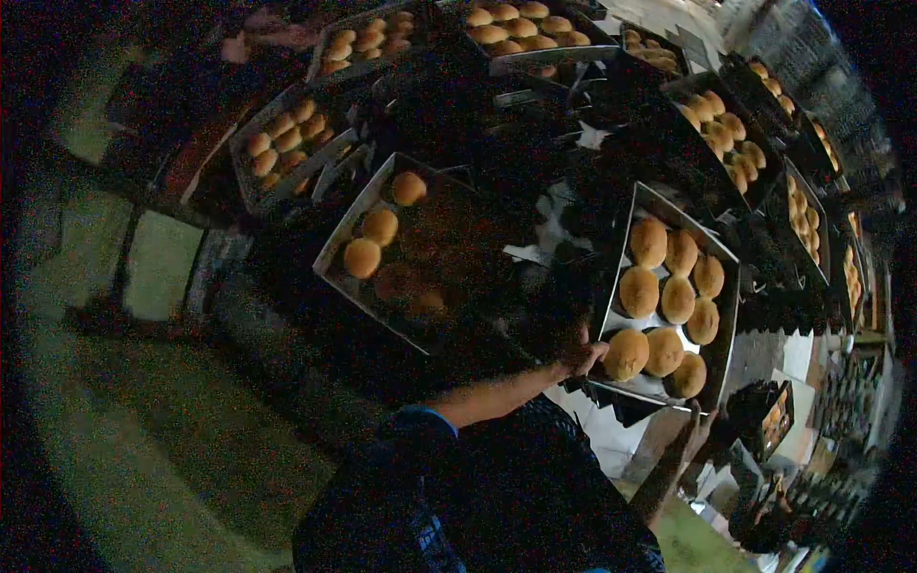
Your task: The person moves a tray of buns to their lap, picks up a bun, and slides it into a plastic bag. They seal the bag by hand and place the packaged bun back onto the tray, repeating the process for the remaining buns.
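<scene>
A metal tray of round golden-brown buns is held at right of centre, in front of my body. The buns lie in rows of three. My left hand is closed on the tray's near left corner. At the near edge, further right, my right hand grips the tray from below, its fingers dim. Left of the held tray, a second tray has three lit buns along its left side and darker ones in shadow.
More trays of buns stand around in an arc: upper left, top, upper right and far right. A dark walkway floor lies to the left. Small cluttered items fill the lower right.
</scene>
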Demonstrator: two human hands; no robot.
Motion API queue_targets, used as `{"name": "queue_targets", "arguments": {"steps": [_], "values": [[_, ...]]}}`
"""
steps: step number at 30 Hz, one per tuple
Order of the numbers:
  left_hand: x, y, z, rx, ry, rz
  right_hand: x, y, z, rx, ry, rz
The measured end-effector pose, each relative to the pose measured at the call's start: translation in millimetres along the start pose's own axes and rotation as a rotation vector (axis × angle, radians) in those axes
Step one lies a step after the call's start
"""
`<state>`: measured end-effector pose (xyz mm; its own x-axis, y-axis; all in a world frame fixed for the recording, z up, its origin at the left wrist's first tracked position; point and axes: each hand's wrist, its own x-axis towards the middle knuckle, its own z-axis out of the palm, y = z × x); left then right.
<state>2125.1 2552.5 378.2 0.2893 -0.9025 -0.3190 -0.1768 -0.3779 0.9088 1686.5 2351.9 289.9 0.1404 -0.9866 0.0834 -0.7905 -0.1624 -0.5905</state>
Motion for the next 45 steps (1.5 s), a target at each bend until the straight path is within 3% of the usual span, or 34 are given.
{"name": "queue_targets", "arguments": {"steps": [1,3,4,6,8,10,12,14,15,16,17,18,19,20,21,22,23,24,26,28,31,34,38,40,43,45], "values": [[10.2,-6.6,6.9,-0.122,0.011,-0.032,-7.4,2.7,-1.8,-0.085,0.019,0.023],[19.6,-14.1,27.7,-0.233,-0.002,-0.079,-25.9,-1.5,-1.6,0.045,0.016,0.033],[22.0,-18.9,39.0,-0.061,0.175,-0.079,-35.8,-8.5,6.4,0.112,0.016,0.043],[20.4,-40.2,52.3,0.134,0.322,-0.090,-65.6,-21.1,27.6,0.247,0.008,0.069],[34.2,-64.1,48.8,0.245,0.370,-0.026,-70.9,-76.5,37.7,0.746,-0.012,0.281],[43.3,-88.4,46.6,0.387,0.346,0.022,-74.1,-96.8,45.3,0.210,0.083,0.050],[34.6,-83.3,34.2,0.498,0.285,0.058,-80.8,-99.9,49.6,0.248,0.022,0.185],[13.8,-35.5,-0.9,0.301,0.177,-0.045,-89.9,-96.2,54.1,0.445,0.150,0.133],[28.7,-69.7,-12.1,0.120,0.186,0.079,-91.8,-97.5,59.0,0.538,0.219,0.098],[25.5,-92.6,-20.0,0.039,0.279,0.021,-98.8,-100.9,60.8,0.533,0.220,0.106],[20.0,-115.0,-30.7,-0.045,0.378,-0.032,-107.2,-105.7,63.5,0.669,0.270,0.363],[10.8,-147.6,-47.6,0.117,0.592,0.057,-114.0,-111.0,63.4,0.800,0.315,0.625],[-1.4,-189.1,-64.2,0.284,0.805,0.149,-123.9,-95.6,66.6,0.744,0.233,0.643],[-10.0,-251.1,-70.2,0.233,1.237,0.025,-153.4,6.3,105.8,0.701,0.168,0.614],[-37.2,-281.1,-90.8,0.147,1.419,-0.221,-180.6,98.0,142.0,0.657,0.106,0.581],[-79.8,-302.8,-108.7,-0.049,1.479,-0.495,-197.4,86.6,142.2,0.700,0.069,0.791],[-123.3,-311.7,-123.5,-0.334,1.451,-0.726,-214.4,74.5,142.1,0.741,0.041,1.003],[-153.8,-319.6,-130.0,-0.583,1.344,-0.825,-228.5,62.1,137.7,0.747,0.030,1.134],[-197.7,-327.0,-132.7,-0.955,1.146,-0.915,-244.4,34.6,132.6,0.753,0.076,1.257],[-202.3,-316.8,-137.7,-1.137,0.992,-0.888,-250.5,13.9,128.0,0.739,0.151,1.297],[-174.9,-303.2,-148.1,-1.278,0.879,-0.762,-238.5,-3.8,112.6,0.705,0.309,1.276],[-149.1,-284.0,-177.6,-1.273,0.932,-0.605,-208.7,-17.0,89.4,0.646,0.514,1.172],[-144.8,-234.3,-270.6,-1.204,0.978,-0.512,-149.4,-24.6,46.3,0.510,0.796,0.901],[-151.4,-193.8,-332.0,-1.178,0.968,-0.480,-116.0,-52.4,24.8,0.452,0.882,0.744],[-148.4,-60.9,-352.0,-1.180,1.172,-0.254,-80.9,-97.9,6.7,0.428,0.943,0.536],[-147.8,-59.9,-375.1,-1.128,1.144,-0.257,-71.7,-132.2,6.8,0.438,0.928,0.418]]}}
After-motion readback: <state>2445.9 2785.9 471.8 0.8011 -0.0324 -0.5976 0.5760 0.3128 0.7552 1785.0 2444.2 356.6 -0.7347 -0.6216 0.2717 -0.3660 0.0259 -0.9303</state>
